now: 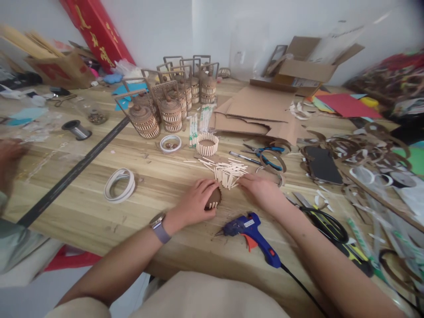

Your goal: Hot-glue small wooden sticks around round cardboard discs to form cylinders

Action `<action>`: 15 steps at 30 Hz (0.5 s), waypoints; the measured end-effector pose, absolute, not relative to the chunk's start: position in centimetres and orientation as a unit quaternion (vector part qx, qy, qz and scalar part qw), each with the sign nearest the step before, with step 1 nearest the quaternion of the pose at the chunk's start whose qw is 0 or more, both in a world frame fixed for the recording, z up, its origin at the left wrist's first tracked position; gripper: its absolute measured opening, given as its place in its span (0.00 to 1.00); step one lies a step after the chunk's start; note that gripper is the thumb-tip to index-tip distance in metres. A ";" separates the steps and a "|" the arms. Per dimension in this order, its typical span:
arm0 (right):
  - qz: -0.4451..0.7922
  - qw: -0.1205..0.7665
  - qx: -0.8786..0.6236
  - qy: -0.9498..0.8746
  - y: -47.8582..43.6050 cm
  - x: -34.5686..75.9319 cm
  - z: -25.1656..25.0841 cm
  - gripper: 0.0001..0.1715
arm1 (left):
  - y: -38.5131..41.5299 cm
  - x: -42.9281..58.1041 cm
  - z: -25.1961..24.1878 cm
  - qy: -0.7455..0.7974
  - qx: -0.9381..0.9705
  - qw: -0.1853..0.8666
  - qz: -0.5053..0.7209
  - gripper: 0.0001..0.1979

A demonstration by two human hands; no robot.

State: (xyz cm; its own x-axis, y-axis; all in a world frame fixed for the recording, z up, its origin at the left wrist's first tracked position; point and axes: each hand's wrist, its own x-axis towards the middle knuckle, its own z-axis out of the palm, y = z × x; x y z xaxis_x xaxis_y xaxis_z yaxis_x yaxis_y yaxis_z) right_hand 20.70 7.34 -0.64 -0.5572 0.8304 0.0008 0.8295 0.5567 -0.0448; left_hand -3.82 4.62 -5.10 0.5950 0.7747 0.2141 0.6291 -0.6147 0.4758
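Observation:
My left hand [195,198] is wrapped round a small round brown cardboard piece [214,197], holding it on the table; a few short pale sticks stand along its near edge. My right hand [260,187] is at the right side of a pile of short wooden sticks [228,172], its fingers drawn together against them. Whatever may be between those fingertips is hidden. A blue glue gun [250,227] lies between my forearms, nozzle pointing left. Just beyond the pile stands a ring of upright sticks [207,145] around a brown base.
Several finished stick-and-cardboard lanterns [172,115] with handles stand at the back. White tape rolls [119,185] lie on the left, near a wire spool [77,130]. Flat cardboard [255,108], pliers [265,150] and a utility knife [303,201] lie on the right. Another person's hand [11,150] is at far left.

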 end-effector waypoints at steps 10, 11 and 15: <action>0.011 -0.060 -0.446 -0.893 7.0 20.2 -1.4 0.09 | 4.6 -3.8 -5.2 0.396 0.874 0.190 0.210 0.37; 0.011 -0.064 -0.448 -0.892 7.0 20.2 -1.4 0.09 | 4.6 -3.8 -5.2 0.395 0.873 0.192 0.212 0.37; 0.015 -0.069 -0.467 -0.881 6.8 19.8 -1.4 0.08 | 4.6 -3.8 -5.1 0.394 0.875 0.188 0.207 0.37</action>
State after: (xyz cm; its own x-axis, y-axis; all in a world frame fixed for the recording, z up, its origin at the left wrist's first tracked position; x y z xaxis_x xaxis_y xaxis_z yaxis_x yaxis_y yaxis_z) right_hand 19.84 6.76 -1.38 -0.5545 0.8211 -0.1355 0.8251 0.5636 0.0389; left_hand -3.83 4.57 -5.13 0.6032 0.7682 0.2145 0.6124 -0.6184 0.4925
